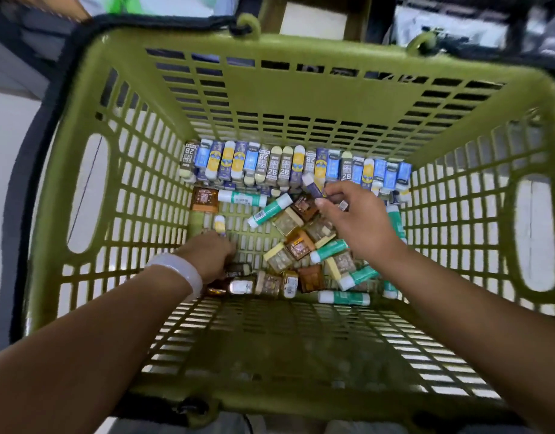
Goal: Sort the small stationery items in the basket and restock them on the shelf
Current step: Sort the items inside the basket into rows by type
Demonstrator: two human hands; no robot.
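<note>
Basket (270,98): olive-green slatted plastic, seen from above, both arms reaching down into it; the stationery lies on its floor, towards the far wall.
Erasers (295,166): one tidy row standing against the far wall, in grey, blue, yellow and purple sleeves; "2B" reads on several grey ones, other print too small to read.
Brown packs (204,199): one lies at the left just below the row; more, amber and cream, are heaped in the middle and right; labels blurred.
Glue sticks (242,198): white and green tubes, one lying flat beside the left brown pack, one tilted at centre, others scattered through the heap to the right; print unreadable.
Left hand (209,256): low at the left of the basket floor, palm down, fingers curled downward near the brown packs; a small yellow-and-white eraser (220,225) stands just above the knuckles. Whether the fingers hold anything, I cannot tell.
Bangle (180,272): pale, on the left wrist.
Right hand (353,220): reaching to the right half of the row, thumb and fingertips pinching a purple eraser (314,187) with a white end, tilted, just in front of the row.
</note>
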